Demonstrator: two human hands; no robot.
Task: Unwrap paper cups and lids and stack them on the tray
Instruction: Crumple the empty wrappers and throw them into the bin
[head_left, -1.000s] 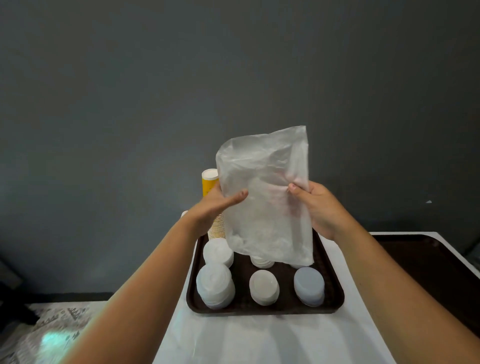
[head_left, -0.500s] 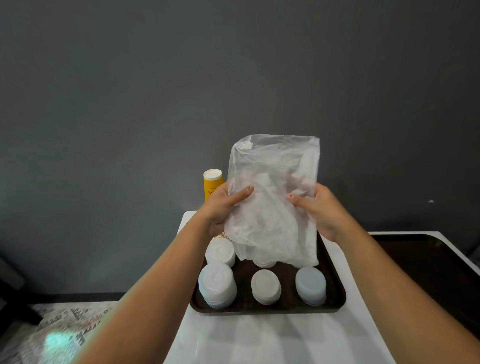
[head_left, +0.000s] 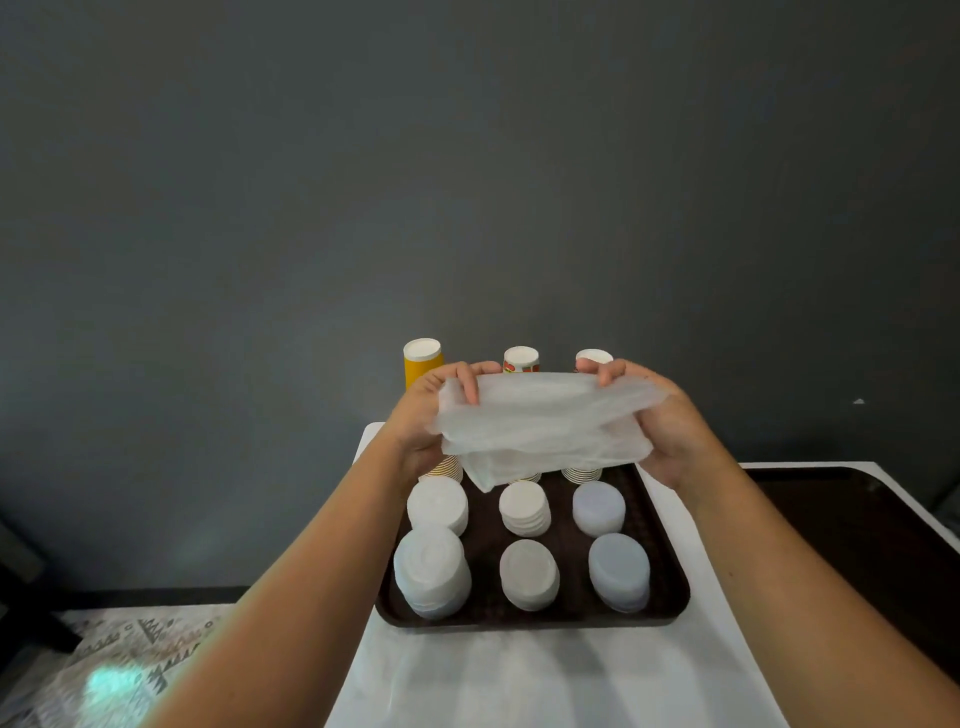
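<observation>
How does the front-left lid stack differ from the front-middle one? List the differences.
The front-left lid stack is wider and taller than the front-middle lid stack. The front-left one looks translucent white with a raised ring on top; the front-middle one looks more opaque, off-white and flat-topped. Both stand on the brown tray, in its front row.
</observation>
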